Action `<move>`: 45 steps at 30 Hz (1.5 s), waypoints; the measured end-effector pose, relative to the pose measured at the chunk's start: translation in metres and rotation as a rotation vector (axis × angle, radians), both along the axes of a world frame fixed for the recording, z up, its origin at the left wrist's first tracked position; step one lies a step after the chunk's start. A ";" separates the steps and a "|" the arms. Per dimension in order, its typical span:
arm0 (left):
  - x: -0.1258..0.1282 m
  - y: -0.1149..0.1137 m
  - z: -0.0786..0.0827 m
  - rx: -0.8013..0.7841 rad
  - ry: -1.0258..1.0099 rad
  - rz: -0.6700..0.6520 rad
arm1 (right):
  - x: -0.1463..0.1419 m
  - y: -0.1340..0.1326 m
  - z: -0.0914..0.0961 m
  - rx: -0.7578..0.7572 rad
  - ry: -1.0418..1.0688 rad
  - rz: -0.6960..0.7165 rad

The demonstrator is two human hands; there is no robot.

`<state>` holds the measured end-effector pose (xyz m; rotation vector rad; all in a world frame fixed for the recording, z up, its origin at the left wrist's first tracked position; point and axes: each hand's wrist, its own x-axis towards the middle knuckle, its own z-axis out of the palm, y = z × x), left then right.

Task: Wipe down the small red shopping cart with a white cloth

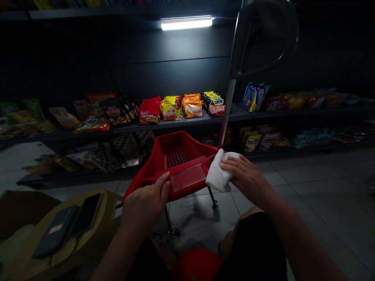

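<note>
A small red plastic shopping cart point(140, 177) stands right in front of me, its handle panel facing my knees. At the left end of that handle is my left hand point(145, 205), closed over the edge with the thumb and index finger on top. My right hand point(244, 173) presses a bunched white cloth point(218, 171) against the handle's right end. Its fingers lie over the cloth, and the underside of the grip is hidden. A grey pole point(230, 105) with a looped top rises from the cart's right side.
A yellowish stool point(102, 230) at my left bears a phone point(86, 214) and a dark flat device point(55, 230). Shelves point(175, 124) with bagged snacks run behind the cart, lit by a tube lamp point(186, 24). Tiled floor point(316, 191) extends to the right.
</note>
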<state>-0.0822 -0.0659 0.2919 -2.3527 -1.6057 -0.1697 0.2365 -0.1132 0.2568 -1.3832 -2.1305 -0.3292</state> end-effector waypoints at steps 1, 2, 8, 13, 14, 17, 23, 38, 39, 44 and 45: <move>0.000 0.001 -0.001 0.023 0.010 0.004 | -0.009 -0.001 0.000 -0.013 -0.024 0.000; -0.001 0.001 -0.002 0.037 0.019 0.006 | -0.019 -0.001 0.000 -0.024 -0.046 0.001; -0.022 0.007 -0.006 0.076 0.045 -0.016 | -0.013 0.009 -0.004 -0.050 -0.101 0.108; -0.034 0.009 -0.009 0.132 0.033 -0.067 | 0.013 0.013 -0.005 -0.024 -0.047 0.125; -0.035 0.009 -0.010 0.138 0.032 -0.073 | 0.005 0.011 -0.003 -0.025 -0.046 0.112; -0.040 0.010 -0.012 0.161 0.023 -0.078 | -0.034 0.004 0.005 -0.052 -0.091 0.092; -0.064 0.013 -0.017 0.199 -0.026 -0.137 | -0.043 0.009 0.007 -0.053 -0.110 0.181; -0.067 0.007 -0.014 0.121 0.027 -0.058 | -0.066 0.006 -0.017 0.258 0.189 0.110; -0.066 0.008 -0.014 0.120 0.028 -0.066 | -0.065 0.006 -0.027 0.318 0.243 0.127; -0.063 0.007 -0.015 0.146 -0.003 -0.115 | -0.042 0.005 -0.050 0.335 0.592 0.046; -0.062 0.007 -0.016 0.151 -0.003 -0.119 | -0.036 0.006 -0.044 0.341 0.722 -0.048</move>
